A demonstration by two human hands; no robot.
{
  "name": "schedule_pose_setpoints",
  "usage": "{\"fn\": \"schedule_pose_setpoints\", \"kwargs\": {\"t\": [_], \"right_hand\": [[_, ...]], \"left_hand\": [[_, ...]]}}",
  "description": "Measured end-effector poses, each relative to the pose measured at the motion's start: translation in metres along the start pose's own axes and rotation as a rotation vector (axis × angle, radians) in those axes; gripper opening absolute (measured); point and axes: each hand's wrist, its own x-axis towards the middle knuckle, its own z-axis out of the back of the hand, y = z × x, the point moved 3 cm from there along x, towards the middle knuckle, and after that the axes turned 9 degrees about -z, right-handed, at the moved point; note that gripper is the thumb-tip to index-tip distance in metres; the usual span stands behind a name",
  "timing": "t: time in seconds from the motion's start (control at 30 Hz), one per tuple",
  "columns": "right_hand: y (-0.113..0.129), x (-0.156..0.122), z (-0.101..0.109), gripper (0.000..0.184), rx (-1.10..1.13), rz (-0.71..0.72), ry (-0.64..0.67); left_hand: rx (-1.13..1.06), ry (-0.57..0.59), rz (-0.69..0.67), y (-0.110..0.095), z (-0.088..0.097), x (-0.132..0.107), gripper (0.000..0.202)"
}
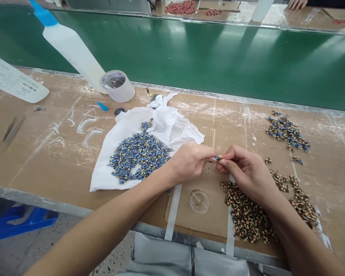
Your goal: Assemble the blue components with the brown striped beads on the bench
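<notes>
My left hand and my right hand meet above the cardboard-covered bench, fingers pinched together on one small blue component held between them. A heap of blue and yellow small parts lies on a white plastic bag just left of my left hand. Under and beside my right wrist spreads a pile of dark brown and yellow parts. A small clear round lid sits below my hands.
A further cluster of blue-brown parts lies at the right. A white squeeze bottle with blue cap, a tape roll, a printed card and tweezers stand left. Behind runs a green conveyor belt; another person's hand shows beyond.
</notes>
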Motion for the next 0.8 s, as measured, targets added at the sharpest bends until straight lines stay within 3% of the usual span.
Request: {"fn": "schedule_pose_setpoints", "kwargs": {"t": [0.27, 0.8], "right_hand": [[-0.007, 0.003, -0.003, 0.016, -0.088, 0.031, 0.065], [-0.006, 0.005, -0.003, 0.015, -0.102, 0.019, 0.067]], "left_hand": [[-0.017, 0.073, 0.02, 0.006, -0.008, -0.002, 0.018], [0.021, 0.12, 0.053, 0.005, -0.013, -0.001, 0.017]]}}
